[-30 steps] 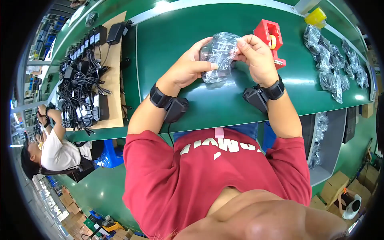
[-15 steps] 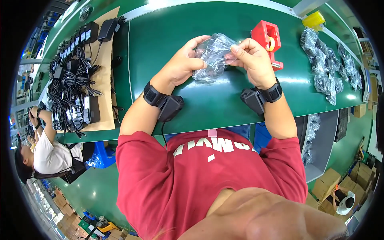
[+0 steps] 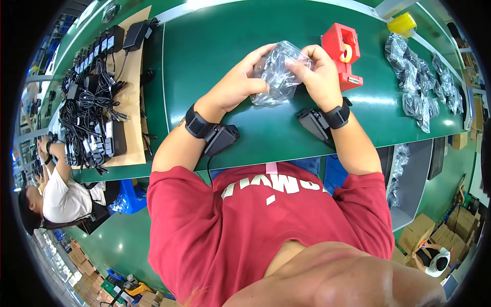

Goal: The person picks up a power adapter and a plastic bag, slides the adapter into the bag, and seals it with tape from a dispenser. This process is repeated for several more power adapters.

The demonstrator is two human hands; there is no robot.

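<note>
Clear plastic bag (image 3: 279,71) with dark contents, between both hands.

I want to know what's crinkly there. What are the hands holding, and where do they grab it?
Both hands hold a clear plastic bag: left hand at its left side, right hand at its upper right edge.

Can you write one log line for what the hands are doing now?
left hand: grips clear plastic bag | right hand: pinches bag top | above green table

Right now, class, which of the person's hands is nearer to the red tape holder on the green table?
Right. The right hand grips the clear plastic bag just beside the red tape holder. The left hand holds the bag's far side, farther away.
</note>
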